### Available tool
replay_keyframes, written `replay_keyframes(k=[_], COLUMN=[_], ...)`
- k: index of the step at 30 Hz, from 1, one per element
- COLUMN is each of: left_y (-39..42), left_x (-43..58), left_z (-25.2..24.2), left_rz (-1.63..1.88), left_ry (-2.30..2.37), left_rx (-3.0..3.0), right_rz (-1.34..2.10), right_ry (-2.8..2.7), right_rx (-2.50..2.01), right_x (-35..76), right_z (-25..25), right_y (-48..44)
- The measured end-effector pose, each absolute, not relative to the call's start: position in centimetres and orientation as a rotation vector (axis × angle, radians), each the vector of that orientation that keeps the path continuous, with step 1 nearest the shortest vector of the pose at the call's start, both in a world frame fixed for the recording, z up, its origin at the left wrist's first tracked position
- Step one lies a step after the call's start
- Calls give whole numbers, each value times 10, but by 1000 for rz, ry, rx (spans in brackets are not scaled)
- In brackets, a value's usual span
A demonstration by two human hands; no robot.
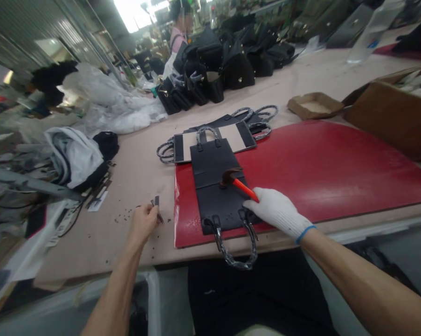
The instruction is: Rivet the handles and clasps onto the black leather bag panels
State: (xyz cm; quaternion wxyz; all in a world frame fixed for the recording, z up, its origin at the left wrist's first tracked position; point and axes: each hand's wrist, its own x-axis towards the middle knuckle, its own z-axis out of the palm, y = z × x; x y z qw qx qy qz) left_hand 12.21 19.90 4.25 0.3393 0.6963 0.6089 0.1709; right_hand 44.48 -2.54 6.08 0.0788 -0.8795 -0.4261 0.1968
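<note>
My right hand [278, 207], in a white knit glove, grips a claw hammer [243, 187] by its orange handle. The dark hammer head hovers over or rests on a flat black bag panel [213, 170]; which of the two I cannot tell. Plastic-wrapped handles [237, 261] stick out from both ends of this panel, one pair hanging past the table's front edge. To the left, my bare left hand [148, 217] is closed in a pinch around small, thin dark metal-looking pieces [157, 201], too small to name. Tiny dark bits [124, 215] lie scattered beside it.
Under the panel lies a red mat [322, 172]. More bag panels [217, 135] with wrapped handles are behind. Finished-looking black bags [227, 58] crowd the back; a person [178, 37] is beyond. Cardboard boxes [388, 112] stand right, clear plastic [115, 107] and a white-and-black bundle [75, 156] left.
</note>
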Motion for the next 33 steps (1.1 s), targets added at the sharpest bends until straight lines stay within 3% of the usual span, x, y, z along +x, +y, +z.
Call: replay_keyframes(k=[4, 11, 19, 33], left_y=[163, 88, 79, 78], left_x=[149, 236, 250, 249], left_z=[46, 44, 25, 23], left_rz=[797, 675, 690, 714], left_ry=[1187, 730, 716, 715], left_rx=[1279, 1252, 1568, 1552], right_rz=[594, 564, 571, 569], right_ry=[-1277, -1286, -1301, -1306], right_rx=[-2645, -2688, -2693, -2650], right_x=[444, 439, 440, 443], right_z=[63, 69, 68, 62], right_y=[-24, -24, -25, -26])
